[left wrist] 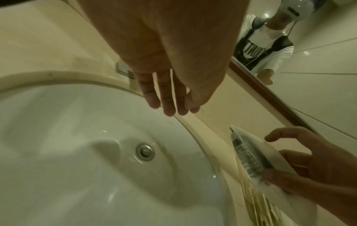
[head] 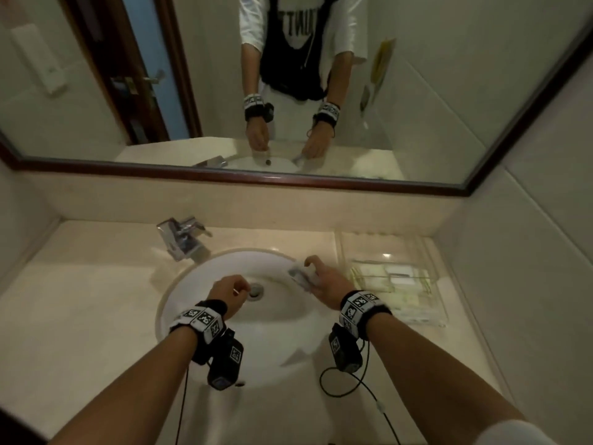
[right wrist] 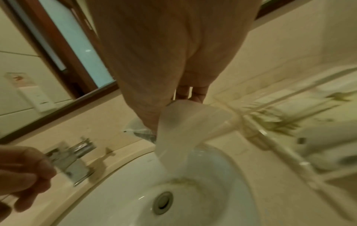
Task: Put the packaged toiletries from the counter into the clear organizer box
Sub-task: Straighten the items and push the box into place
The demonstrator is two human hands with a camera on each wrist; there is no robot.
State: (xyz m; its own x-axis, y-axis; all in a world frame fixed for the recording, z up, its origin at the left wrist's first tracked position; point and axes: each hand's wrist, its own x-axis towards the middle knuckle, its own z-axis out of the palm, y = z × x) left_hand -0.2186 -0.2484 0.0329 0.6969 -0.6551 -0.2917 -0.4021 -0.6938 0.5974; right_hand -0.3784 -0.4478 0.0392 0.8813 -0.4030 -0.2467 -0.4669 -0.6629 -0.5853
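Note:
My right hand hovers over the right edge of the sink and pinches a white toiletry packet with dark print. The left wrist view shows the same packet between thumb and fingers, and the right wrist view shows the packet hanging over the basin. Just right of this hand, on the counter, stands the clear organizer box, with several pale packets inside. My left hand hangs over the drain with relaxed fingers and holds nothing.
A white round sink with a metal drain lies under both hands. A chrome faucet stands at the back left. Beige counter stretches left of the sink. A framed mirror runs along the back wall.

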